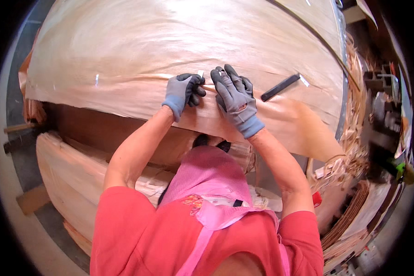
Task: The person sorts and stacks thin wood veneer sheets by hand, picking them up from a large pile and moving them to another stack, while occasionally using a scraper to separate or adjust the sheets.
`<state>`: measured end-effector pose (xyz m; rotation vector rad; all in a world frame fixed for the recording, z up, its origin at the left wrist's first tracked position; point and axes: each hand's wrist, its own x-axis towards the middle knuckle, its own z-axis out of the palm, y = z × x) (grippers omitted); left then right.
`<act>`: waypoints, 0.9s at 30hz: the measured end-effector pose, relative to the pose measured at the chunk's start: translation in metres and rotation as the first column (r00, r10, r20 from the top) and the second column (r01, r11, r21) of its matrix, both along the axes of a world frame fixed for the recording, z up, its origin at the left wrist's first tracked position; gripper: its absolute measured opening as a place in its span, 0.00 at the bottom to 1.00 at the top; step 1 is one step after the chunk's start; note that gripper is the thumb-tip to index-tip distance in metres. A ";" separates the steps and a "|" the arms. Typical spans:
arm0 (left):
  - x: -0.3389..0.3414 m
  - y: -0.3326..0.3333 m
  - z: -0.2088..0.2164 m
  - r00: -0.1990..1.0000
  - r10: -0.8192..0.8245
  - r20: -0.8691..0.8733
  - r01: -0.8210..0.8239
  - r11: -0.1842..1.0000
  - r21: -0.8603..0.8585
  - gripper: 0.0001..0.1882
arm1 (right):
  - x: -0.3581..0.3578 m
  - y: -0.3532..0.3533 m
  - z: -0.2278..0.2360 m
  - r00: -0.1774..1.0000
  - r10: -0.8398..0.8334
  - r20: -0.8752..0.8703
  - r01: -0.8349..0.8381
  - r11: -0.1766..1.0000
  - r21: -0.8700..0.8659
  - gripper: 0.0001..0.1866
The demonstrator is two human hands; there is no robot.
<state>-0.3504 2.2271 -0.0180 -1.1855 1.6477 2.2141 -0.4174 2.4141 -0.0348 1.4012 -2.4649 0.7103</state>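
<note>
A wide, thin sheet of pale wood veneer (pixel 184 37) lies in front of me, with wrinkles along its near side. My left hand (pixel 185 92), in a grey glove with black fingers, is closed in a pinch above the sheet. A small white strip of tape (pixel 200 73) sticks up from its fingertips. Close by on the right, my right hand (pixel 236 94) rests palm down on the veneer, fingers stretched out; its glove has a tear on the back. Beyond it lies a black-handled knife (pixel 280 87) with a pale flat piece at its far end.
Another white strip (pixel 96 80) sits on the veneer at left. A thin dark rod (pixel 313 30) crosses the sheet's far right. Below the near edge lies a lower veneer stack (pixel 73 170). Torn veneer scraps (pixel 349 133) pile up along the right side.
</note>
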 end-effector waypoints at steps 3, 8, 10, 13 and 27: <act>-0.004 0.005 -0.007 0.996 0.037 -0.076 -0.037 0.999 0.000 0.11 | -0.010 -0.012 0.000 0.984 0.169 0.059 -0.167 0.985 -0.033 0.29; -0.010 0.002 -0.009 0.999 0.019 -0.049 -0.019 1.000 0.015 0.16 | -0.013 -0.019 -0.026 0.990 0.131 0.046 -0.137 0.971 0.195 0.32; -0.001 -0.002 -0.022 0.996 -0.023 -0.087 0.045 0.965 0.259 0.17 | -0.010 -0.018 -0.024 0.988 0.120 0.097 -0.138 0.969 0.205 0.32; 0.022 -0.005 -0.019 0.983 -0.020 -0.183 0.111 0.859 0.500 0.15 | -0.003 -0.024 -0.016 0.987 0.130 0.098 -0.148 0.965 0.217 0.30; 0.255 -0.002 -0.020 0.978 0.186 -0.095 -0.177 0.980 0.091 0.17 | -0.043 -0.016 0.057 0.954 0.277 0.114 -0.270 0.960 -0.071 0.21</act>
